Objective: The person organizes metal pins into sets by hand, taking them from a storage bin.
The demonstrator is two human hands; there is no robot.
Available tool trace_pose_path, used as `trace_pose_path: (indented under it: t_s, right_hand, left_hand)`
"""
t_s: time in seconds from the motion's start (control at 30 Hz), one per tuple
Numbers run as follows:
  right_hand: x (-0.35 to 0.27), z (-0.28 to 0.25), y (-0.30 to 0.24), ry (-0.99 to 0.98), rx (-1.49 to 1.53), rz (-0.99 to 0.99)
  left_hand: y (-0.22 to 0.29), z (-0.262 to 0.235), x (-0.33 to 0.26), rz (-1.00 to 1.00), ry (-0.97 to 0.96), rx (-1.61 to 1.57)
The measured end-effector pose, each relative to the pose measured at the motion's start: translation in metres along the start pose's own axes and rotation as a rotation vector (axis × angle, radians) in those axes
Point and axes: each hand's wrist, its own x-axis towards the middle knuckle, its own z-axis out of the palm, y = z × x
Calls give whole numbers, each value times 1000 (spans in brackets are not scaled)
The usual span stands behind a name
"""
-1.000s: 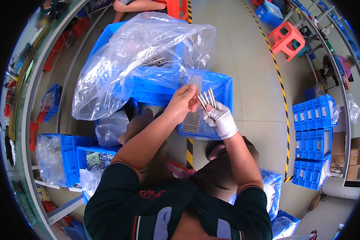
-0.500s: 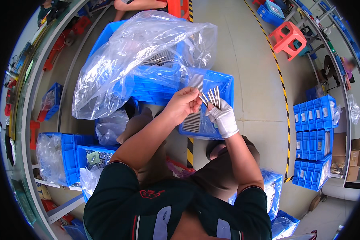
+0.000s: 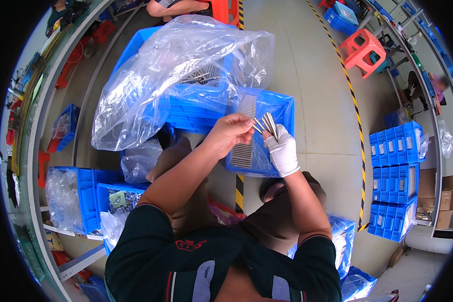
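My bare left hand is closed in a pinch at the end of a thin metal rod. Fanned out from my right hand, which wears a white glove, are several shiny metal rods; its fingers are wrapped round their lower ends. Both hands are over a blue bin lined with clear plastic. Along the left part of that bin runs a long, neat row of similar metal rods, partly hidden behind my left hand.
Beyond it stands a larger blue crate under a big clear plastic bag, with loose metal rods inside. Blue crates are stacked at the right, near a red stool. A crate of small parts is at the left.
The rods in my right hand are bunched closer together and tilted more to the left. My left hand has shifted slightly, still pinching at a rod's end.
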Motion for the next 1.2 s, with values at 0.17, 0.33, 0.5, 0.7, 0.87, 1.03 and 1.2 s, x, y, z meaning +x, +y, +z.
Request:
trace_pose_path:
  t_s: [0.17,0.33,0.5,0.7,0.87,1.03,1.2]
  right_hand:
    - [-1,1,-5,83,-159,-247]
    - [1,0,-2,-28,-15,-78]
    - [2,-4,-2,-214,245,112]
    - [0,-5,-7,-233,325,217]
    - [-1,-5,-7,-203,262,200]
    - [-1,-7,-8,-202,338,258]
    - [-1,-9,-12,-229,399,310]
  left_hand:
    - [7,0,-5,-46,-14,32]
    - [11,-1,-5,14,65,118]
    - [15,-6,-1,11,38,68]
    - [14,-6,-2,-31,16,111]
    - [13,-6,-2,-41,22,216]
    - [14,-6,-1,-27,88,257]
    - [16,-1,-1,109,98,216]
